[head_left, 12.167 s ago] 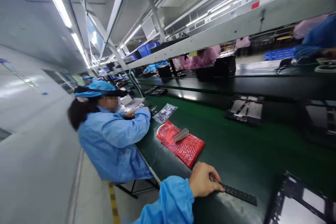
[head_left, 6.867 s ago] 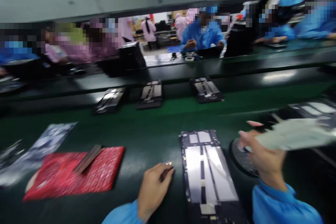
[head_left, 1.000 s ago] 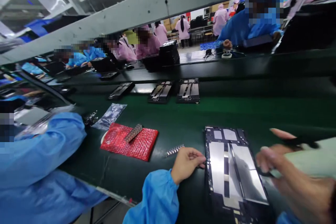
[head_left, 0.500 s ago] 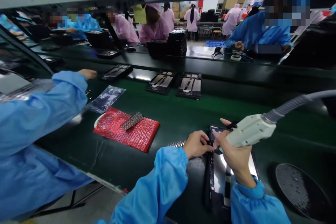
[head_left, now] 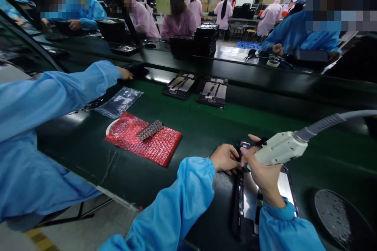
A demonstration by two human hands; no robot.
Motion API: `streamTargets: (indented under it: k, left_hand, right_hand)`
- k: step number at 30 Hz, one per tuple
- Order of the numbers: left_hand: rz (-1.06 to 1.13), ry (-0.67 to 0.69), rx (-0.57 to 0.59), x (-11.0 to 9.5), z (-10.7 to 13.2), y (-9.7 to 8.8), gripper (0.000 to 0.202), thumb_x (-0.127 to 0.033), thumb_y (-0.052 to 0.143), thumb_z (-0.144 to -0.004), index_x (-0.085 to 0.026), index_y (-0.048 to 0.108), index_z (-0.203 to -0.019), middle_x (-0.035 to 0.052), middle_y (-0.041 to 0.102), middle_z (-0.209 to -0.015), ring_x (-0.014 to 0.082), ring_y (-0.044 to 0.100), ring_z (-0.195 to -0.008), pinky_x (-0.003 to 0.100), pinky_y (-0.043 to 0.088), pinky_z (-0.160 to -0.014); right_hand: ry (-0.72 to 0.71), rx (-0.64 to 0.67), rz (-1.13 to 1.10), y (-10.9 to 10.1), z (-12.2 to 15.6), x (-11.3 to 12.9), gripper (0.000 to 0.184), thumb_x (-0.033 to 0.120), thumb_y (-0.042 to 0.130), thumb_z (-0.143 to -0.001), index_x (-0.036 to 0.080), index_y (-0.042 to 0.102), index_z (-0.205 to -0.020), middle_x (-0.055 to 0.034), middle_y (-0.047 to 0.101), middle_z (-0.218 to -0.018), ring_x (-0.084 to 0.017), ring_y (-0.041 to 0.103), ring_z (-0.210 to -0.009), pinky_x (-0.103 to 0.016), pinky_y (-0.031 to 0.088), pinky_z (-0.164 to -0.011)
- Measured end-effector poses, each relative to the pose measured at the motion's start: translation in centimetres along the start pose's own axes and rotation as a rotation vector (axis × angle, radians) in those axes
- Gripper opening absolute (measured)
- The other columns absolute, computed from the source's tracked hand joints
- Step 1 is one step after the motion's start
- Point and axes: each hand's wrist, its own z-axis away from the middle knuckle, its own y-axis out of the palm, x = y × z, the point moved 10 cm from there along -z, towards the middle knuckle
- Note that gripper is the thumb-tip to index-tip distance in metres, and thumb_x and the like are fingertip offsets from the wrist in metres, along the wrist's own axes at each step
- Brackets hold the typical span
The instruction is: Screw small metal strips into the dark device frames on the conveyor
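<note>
A dark device frame (head_left: 284, 186) with silver panels lies on the green belt in front of me. My left hand (head_left: 224, 158) rests with curled fingers at the frame's upper left corner; what it pinches is hidden. My right hand (head_left: 260, 166) is closed round a cream power screwdriver (head_left: 279, 148), whose grey hose (head_left: 330, 121) runs off right. The tool's tip points at the frame's top edge, close to my left fingers.
A red bubble bag (head_left: 147, 144) carrying a small parts strip (head_left: 149, 130) lies left, beside a clear bag (head_left: 119, 102). A co-worker's blue sleeve (head_left: 59, 90) reaches across to the belt's far side. Two more frames (head_left: 200, 88) lie further back. A round mesh pad (head_left: 338, 217) sits right.
Over the last second my right hand brought the screwdriver down to the frame's top corner, meeting my left hand. The co-worker's arm stretched further across the belt.
</note>
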Motion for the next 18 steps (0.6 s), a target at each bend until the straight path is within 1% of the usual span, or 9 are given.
streamTargets:
  k: [3,5,8,10,12,15,16,17,18]
  left_hand:
    - [-0.007,0.000,-0.010,0.0,0.0,-0.1,0.024,-0.004,0.071,-0.066,-0.015,0.053,-0.077,-0.0077,0.058,-0.052,0.0076,0.058,-0.041,0.019,0.053,-0.045]
    - [-0.014,0.004,-0.020,0.1,0.0,-0.2,0.024,-0.004,0.071,-0.065,-0.014,0.053,-0.077,-0.0079,0.057,-0.051,0.0072,0.057,-0.040,0.018,0.053,-0.044]
    - [-0.025,0.017,-0.033,0.3,-0.4,-0.4,0.025,-0.004,0.071,-0.065,-0.014,0.054,-0.079,-0.0088,0.056,-0.051,0.0063,0.056,-0.039,0.018,0.053,-0.044]
    - [-0.037,0.031,-0.037,0.3,-0.8,-0.4,0.023,-0.005,0.071,-0.066,-0.014,0.056,-0.081,-0.0089,0.056,-0.051,0.0063,0.055,-0.039,0.018,0.052,-0.043]
    - [-0.055,0.045,-0.050,0.3,-1.0,-0.3,0.022,-0.007,0.070,-0.068,-0.013,0.058,-0.085,-0.0083,0.056,-0.051,0.0072,0.056,-0.040,0.018,0.051,-0.043]
    - [-0.100,0.066,-0.110,0.5,0.2,-0.6,0.025,-0.013,0.073,-0.068,-0.013,0.063,-0.091,-0.0048,0.061,-0.057,0.0105,0.060,-0.048,0.021,0.053,-0.049]
    - [-0.126,0.080,-0.136,0.7,1.1,-0.9,0.028,-0.016,0.075,-0.067,-0.013,0.065,-0.094,-0.0031,0.063,-0.061,0.0120,0.062,-0.053,0.022,0.053,-0.053]
    - [-0.173,0.106,-0.163,0.9,2.3,-1.3,0.030,-0.020,0.077,-0.068,-0.014,0.067,-0.095,-0.0011,0.067,-0.066,0.0134,0.064,-0.058,0.023,0.054,-0.057]
    - [-0.249,0.144,-0.194,0.9,3.7,-1.9,0.029,-0.024,0.077,-0.069,-0.016,0.070,-0.095,0.0006,0.069,-0.071,0.0150,0.066,-0.063,0.024,0.054,-0.063]
  right_hand:
    - [-0.019,0.012,0.029,0.1,0.1,0.3,0.021,0.028,0.071,-0.078,0.019,0.060,-0.094,0.0060,0.056,-0.047,-0.015,0.054,-0.042,-0.032,0.051,-0.050]
    - [-0.036,0.041,0.067,0.4,0.3,0.5,0.015,0.031,0.070,-0.080,0.021,0.059,-0.079,0.0048,0.056,-0.047,-0.016,0.055,-0.044,-0.034,0.053,-0.055]
    - [-0.066,0.092,0.134,0.8,0.7,0.4,0.032,0.034,0.066,-0.083,0.023,0.051,-0.058,0.0028,0.055,-0.049,-0.015,0.056,-0.047,-0.036,0.055,-0.063]
    - [-0.087,0.108,0.161,1.0,0.8,0.2,0.037,0.035,0.065,-0.084,0.023,0.050,-0.053,0.0024,0.055,-0.049,-0.015,0.056,-0.048,-0.037,0.055,-0.070]
    - [-0.090,0.096,0.163,1.1,0.9,0.0,0.037,0.036,0.066,-0.083,0.023,0.051,-0.053,0.0022,0.055,-0.050,-0.015,0.056,-0.048,-0.038,0.054,-0.071]
    - [-0.066,0.035,0.125,0.6,1.0,0.2,0.032,0.038,0.071,-0.080,0.022,0.053,-0.058,0.0021,0.056,-0.051,-0.016,0.056,-0.048,-0.036,0.052,-0.062]
    - [-0.055,-0.001,0.103,-0.1,1.0,0.4,0.027,0.038,0.073,-0.078,0.022,0.057,-0.064,0.0029,0.057,-0.051,-0.016,0.055,-0.048,-0.035,0.051,-0.060]
    - [-0.037,-0.044,0.082,-1.1,1.1,0.5,0.021,0.036,0.075,-0.076,0.021,0.061,-0.074,0.0038,0.058,-0.052,-0.016,0.056,-0.048,-0.035,0.051,-0.059]
    - [-0.021,-0.088,0.056,-2.4,1.1,0.5,0.025,0.035,0.078,-0.073,0.021,0.063,-0.087,0.0047,0.060,-0.054,-0.016,0.056,-0.048,-0.034,0.050,-0.058]
